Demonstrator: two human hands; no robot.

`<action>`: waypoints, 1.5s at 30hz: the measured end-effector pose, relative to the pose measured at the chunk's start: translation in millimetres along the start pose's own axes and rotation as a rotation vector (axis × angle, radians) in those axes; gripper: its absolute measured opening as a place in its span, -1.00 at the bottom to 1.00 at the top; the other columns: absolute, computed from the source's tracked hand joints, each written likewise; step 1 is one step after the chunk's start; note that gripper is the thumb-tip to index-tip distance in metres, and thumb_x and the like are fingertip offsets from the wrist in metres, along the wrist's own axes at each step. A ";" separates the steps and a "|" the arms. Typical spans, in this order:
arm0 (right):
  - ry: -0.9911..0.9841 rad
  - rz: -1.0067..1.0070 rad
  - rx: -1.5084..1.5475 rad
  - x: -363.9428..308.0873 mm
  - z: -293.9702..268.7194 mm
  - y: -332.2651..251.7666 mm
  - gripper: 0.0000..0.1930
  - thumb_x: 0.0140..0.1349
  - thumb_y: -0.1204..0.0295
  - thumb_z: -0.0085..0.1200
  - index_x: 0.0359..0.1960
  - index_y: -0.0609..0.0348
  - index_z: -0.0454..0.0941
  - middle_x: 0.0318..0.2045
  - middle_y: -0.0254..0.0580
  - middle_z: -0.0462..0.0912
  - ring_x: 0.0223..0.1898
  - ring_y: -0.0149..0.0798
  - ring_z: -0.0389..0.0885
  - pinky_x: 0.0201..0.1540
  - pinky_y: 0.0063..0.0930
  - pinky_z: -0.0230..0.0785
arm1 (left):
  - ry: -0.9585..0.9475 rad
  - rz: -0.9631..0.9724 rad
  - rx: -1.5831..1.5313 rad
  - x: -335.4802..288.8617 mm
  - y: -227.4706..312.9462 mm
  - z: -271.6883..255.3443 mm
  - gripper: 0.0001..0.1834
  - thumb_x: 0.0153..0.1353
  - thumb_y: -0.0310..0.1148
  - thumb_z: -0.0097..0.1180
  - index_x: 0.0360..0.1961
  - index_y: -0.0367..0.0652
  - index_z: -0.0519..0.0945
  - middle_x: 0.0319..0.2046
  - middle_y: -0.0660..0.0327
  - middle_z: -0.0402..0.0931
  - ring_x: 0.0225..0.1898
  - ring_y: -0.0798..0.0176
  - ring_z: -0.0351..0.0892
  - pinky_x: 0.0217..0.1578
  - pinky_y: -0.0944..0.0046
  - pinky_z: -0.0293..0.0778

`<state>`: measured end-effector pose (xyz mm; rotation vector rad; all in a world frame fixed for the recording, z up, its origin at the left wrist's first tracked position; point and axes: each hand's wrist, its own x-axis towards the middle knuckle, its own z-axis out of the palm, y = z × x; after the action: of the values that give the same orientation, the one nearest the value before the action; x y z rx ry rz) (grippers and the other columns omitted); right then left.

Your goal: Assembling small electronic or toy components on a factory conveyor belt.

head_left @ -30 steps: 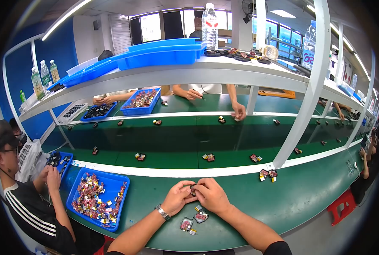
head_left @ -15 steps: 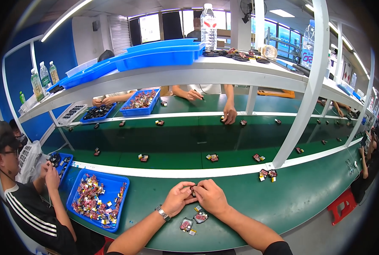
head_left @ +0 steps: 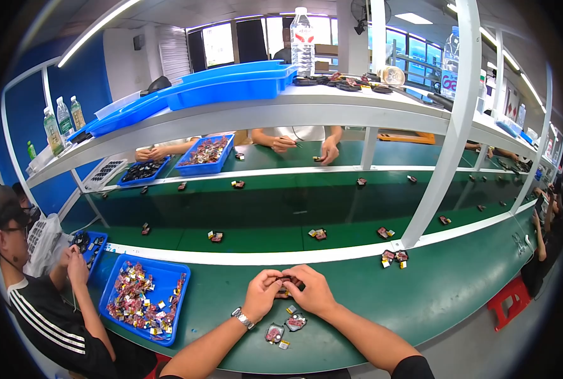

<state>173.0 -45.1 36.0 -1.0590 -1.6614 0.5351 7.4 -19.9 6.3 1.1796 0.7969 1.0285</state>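
Note:
Above the green bench, my left hand (head_left: 262, 297) and my right hand (head_left: 313, 292) are closed round a small dark casing with a reddish circuit board (head_left: 286, 285). Fingers and thumbs from both sides grip it, hiding most of its surface. Just nearer to me, two similar open casings, a left one (head_left: 274, 333) and a right one (head_left: 295, 322), lie on the bench with red boards inside. Small silver-and-yellow battery-like pieces lie beside them. A watch with a metal band (head_left: 242, 317) is on my left wrist.
Left of my arm stands a blue tray (head_left: 166, 285) heaped with red boards and wired pieces. A co-worker (head_left: 54, 309) sits beyond it. More casings (head_left: 318, 234) lie along the green belt (head_left: 262, 215). A white post (head_left: 442, 139) rises at right, near a red stool (head_left: 508, 303).
My right fingers have shifted over the casing, and both thumbs now meet at its near side. Across the belt, a co-worker's hand has drawn back from the belt with a casing.

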 end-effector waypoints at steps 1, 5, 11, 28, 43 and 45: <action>0.019 -0.009 0.023 2.1 1.0 3.5 -0.81 0.09 0.56 0.27 -0.23 0.24 0.64 -0.28 -0.16 0.65 -0.37 -0.35 0.65 -0.29 -0.51 0.52 | -0.005 0.002 -0.001 0.8 -0.2 0.2 -0.80 0.37 -0.54 -0.04 0.00 -0.29 0.41 -0.04 0.06 0.56 -0.04 0.21 0.62 -0.11 0.22 0.65; 0.070 0.113 0.072 23.6 2.7 22.9 -0.84 0.11 0.55 0.26 -0.25 0.25 0.66 -0.31 -0.22 0.67 -0.38 -0.43 0.66 -0.30 -0.59 0.50 | 0.072 0.120 -0.006 2.7 3.9 1.0 -0.72 0.36 -0.53 -0.04 0.08 -0.30 0.37 0.04 0.02 0.52 -0.03 0.20 0.62 -0.10 0.23 0.63; 0.269 0.269 -0.181 86.2 2.9 98.7 -0.75 0.05 0.40 0.37 -0.28 0.27 0.68 -0.46 -0.14 0.72 -0.47 -0.36 0.68 -0.35 -0.50 0.52 | 0.129 0.179 0.162 11.9 1.8 -11.6 -0.65 0.32 -0.54 -0.03 0.12 -0.32 0.37 0.06 0.00 0.51 -0.04 0.21 0.63 -0.12 0.29 0.60; 0.283 0.359 -0.684 79.2 -51.0 116.5 -0.52 -0.06 0.42 0.29 -0.07 0.21 0.40 -0.19 0.03 0.53 -0.08 0.09 0.49 0.00 -0.11 0.37 | 0.088 0.105 0.219 12.1 -2.2 -20.5 -0.82 0.31 -0.55 -0.01 -0.12 -0.32 0.57 -0.16 0.14 0.63 -0.17 0.32 0.65 -0.17 0.33 0.59; -0.056 0.073 0.013 20.3 -37.8 25.9 -0.53 -0.08 0.55 0.32 -0.05 0.10 0.53 -0.10 -0.23 0.59 0.00 -0.20 0.53 0.04 -0.36 0.39 | -0.092 -0.118 0.070 9.7 23.4 -26.8 -0.59 0.47 -0.23 -0.16 0.12 -0.37 0.43 -0.19 0.05 0.61 -0.33 0.34 0.59 -0.30 0.37 0.54; -0.210 0.044 0.046 14.5 -33.9 11.9 -0.50 -0.07 0.57 0.31 0.00 0.09 0.52 -0.05 -0.20 0.56 0.06 -0.16 0.49 0.11 -0.32 0.38 | -0.246 -0.198 -0.034 10.8 26.7 -25.1 -0.53 0.47 -0.18 -0.14 0.18 -0.37 0.41 -0.19 0.08 0.59 -0.33 0.34 0.59 -0.31 0.37 0.54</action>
<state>207.9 -31.9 46.4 -1.0358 -1.8020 0.7313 -17.5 0.5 26.9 1.1474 0.6831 0.7162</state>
